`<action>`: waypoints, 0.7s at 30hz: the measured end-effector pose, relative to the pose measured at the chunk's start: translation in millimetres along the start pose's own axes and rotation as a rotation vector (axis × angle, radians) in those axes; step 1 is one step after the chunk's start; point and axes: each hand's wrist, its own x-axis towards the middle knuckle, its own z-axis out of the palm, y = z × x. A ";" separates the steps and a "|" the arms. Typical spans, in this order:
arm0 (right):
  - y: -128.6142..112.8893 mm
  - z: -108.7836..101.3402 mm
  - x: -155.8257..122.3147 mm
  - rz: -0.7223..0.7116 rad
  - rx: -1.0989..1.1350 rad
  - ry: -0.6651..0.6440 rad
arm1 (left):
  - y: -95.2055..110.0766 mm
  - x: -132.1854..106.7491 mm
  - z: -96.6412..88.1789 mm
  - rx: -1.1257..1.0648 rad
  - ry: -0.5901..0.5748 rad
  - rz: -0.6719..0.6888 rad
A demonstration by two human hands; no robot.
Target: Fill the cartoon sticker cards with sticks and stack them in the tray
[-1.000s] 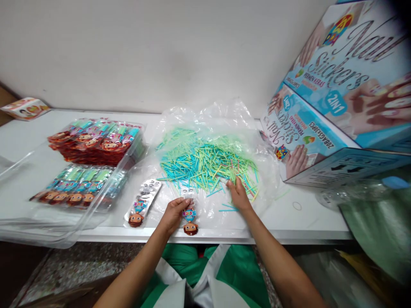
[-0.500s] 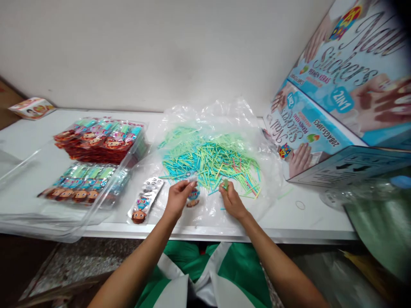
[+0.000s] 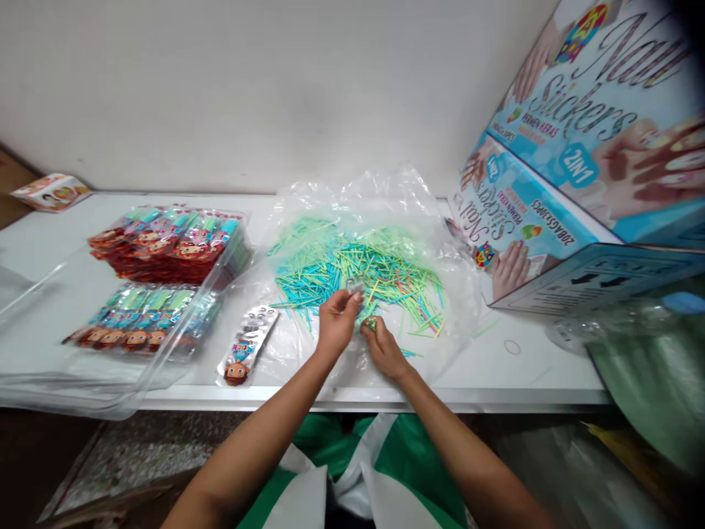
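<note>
In front of me, my left hand [image 3: 337,323] is closed on the top of a small clear-topped pouch [image 3: 355,285]; the lower part is hidden behind my fingers. My right hand [image 3: 385,351] is wrapped round a small bunch of green sticks [image 3: 371,322], their ends showing above the fist. Both hands are close together over the front of a clear plastic sheet or bag [image 3: 308,192]. On it lies a loose pile of thin blue, green and a few reddish sticks [image 3: 352,268]. Left of my hands, one printed pouch [image 3: 249,345] lies flat.
A clear plastic tray [image 3: 140,386] at left holds stacked red-edged packs [image 3: 159,250] and a row of filled pouches [image 3: 137,319]. Large nail sticker boxes [image 3: 529,213] stand at right, near a plastic bottle [image 3: 617,327] and a rubber band [image 3: 512,346].
My left hand has moved right and slightly up with the pouch, towards my right hand. My right hand has shifted a little left and down, still holding the sticks.
</note>
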 end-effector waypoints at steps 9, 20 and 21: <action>4.4 0.5 -5.7 0.065 0.008 -0.007 | 10.8 -20.2 -42.9 -0.141 0.032 -0.154; 2.4 3.2 -5.8 0.092 -0.030 -0.029 | 10.3 -37.0 -61.5 -0.244 -0.038 -0.315; 1.0 2.6 -5.5 0.092 -0.046 -0.035 | 9.4 -38.1 -62.0 -0.248 -0.043 -0.329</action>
